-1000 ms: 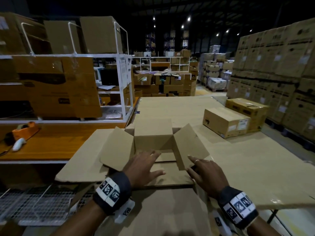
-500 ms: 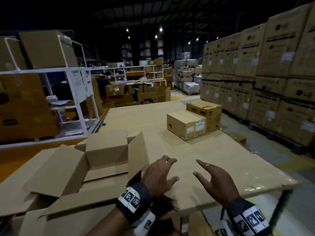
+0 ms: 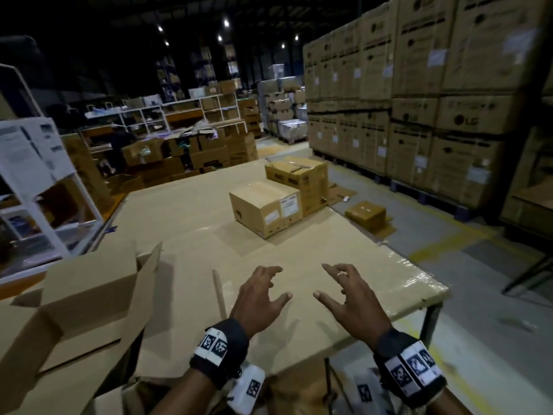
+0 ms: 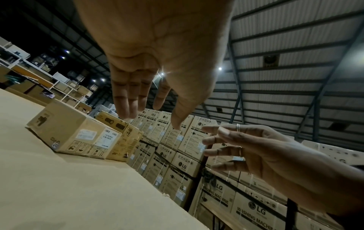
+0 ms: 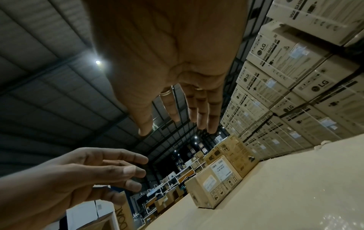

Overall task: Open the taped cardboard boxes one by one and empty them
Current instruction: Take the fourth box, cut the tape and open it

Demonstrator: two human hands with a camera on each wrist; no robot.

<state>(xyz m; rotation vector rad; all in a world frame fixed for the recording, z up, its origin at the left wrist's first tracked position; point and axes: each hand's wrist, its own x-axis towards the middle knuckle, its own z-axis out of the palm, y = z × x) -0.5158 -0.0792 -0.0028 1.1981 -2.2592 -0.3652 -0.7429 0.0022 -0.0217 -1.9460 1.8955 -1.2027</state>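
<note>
Left hand (image 3: 259, 298) and right hand (image 3: 353, 298) hover empty, fingers spread, over cardboard-covered table (image 3: 185, 211). Sealed brown labelled carton (image 3: 264, 206) sits well ahead; overreaching risks a fumbled, slipping grab.

"LG" and "WASHING MACHINE" read clearly on the stacked cartons (image 4: 254, 208) along the wall; the nearer sealed box's white labels (image 3: 289, 204) stay too small to read.

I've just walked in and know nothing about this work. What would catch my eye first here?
Two bare hands, the left hand and right hand, hover empty with fingers spread over the cardboard-covered table. Ahead of them sit two closed boxes side by side, the nearer sealed box bearing white labels. An opened box gapes at the left, and a wall of stacked cartons towers on the right.
</note>
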